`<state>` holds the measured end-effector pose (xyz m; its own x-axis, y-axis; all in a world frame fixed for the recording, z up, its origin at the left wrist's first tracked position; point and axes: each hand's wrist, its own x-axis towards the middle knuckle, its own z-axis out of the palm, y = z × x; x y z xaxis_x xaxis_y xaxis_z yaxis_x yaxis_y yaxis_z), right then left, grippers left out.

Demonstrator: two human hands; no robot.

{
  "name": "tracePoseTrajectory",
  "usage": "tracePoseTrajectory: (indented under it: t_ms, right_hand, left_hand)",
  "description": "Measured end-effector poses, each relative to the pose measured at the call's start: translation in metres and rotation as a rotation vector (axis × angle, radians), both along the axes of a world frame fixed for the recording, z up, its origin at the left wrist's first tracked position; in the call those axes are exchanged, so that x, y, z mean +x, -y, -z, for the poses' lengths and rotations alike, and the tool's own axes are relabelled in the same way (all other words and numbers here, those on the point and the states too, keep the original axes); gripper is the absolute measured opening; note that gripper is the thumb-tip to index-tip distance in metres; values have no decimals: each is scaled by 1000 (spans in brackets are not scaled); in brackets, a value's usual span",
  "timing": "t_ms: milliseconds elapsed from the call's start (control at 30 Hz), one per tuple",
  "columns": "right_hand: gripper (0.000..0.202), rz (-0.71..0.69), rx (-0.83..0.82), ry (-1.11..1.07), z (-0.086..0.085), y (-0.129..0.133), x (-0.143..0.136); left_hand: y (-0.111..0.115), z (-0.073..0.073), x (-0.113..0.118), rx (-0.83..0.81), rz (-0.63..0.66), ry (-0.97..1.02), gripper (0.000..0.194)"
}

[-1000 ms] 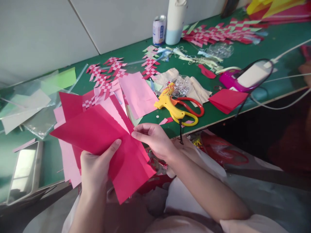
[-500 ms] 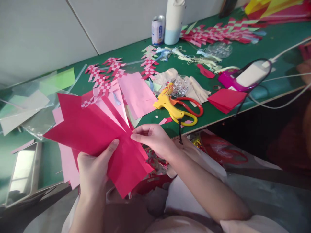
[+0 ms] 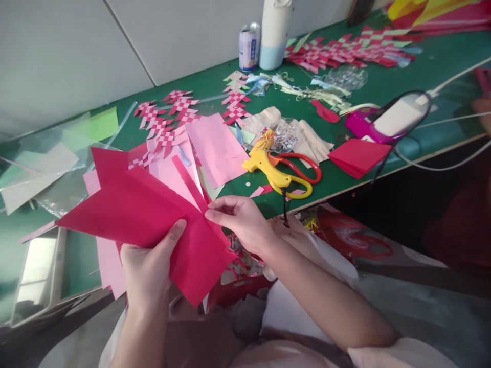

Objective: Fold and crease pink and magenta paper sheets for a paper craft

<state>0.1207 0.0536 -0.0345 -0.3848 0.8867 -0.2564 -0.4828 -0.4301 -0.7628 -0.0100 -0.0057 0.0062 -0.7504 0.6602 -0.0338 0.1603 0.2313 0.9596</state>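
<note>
While we hold the red paper sheet (image 3: 146,214) in front of the green table (image 3: 383,87), our left hand (image 3: 148,273) clamps its lower part, thumb pressed on the upper face and fingers hidden beneath. Our right hand (image 3: 240,220) pinches the sheet's edge between thumb and fingertips, just right of the left thumb. Creases fan out across the sheet from that pinch. Behind the sheet, on the table's near edge, lie pink paper sheets (image 3: 217,148). Just beyond our right hand a yellow glue gun (image 3: 268,166) rests on the table, touching red-handled scissors (image 3: 301,168). Farther right on the table sits a stack of red squares (image 3: 358,156). Woven red-and-pink paper pieces (image 3: 169,120) lie near the table's far edge, where a can (image 3: 248,47) and a white bottle (image 3: 274,33) stand against the wall.
</note>
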Motion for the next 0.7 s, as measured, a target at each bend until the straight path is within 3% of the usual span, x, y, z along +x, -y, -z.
tracePoseTrajectory:
  t_ms: [367,567,700]
  right_hand:
    - [26,19,5,-21,-1,1,0]
    - [22,-101,77,59,2,-1,7]
    - [22,-103,108,97,4,-2,8]
  left_hand:
    - [0,-2,0,-16,2,-63,38]
    - [0,-1,-2,10,-3,-16,36]
    - [0,0,-3,7,1,-13,36]
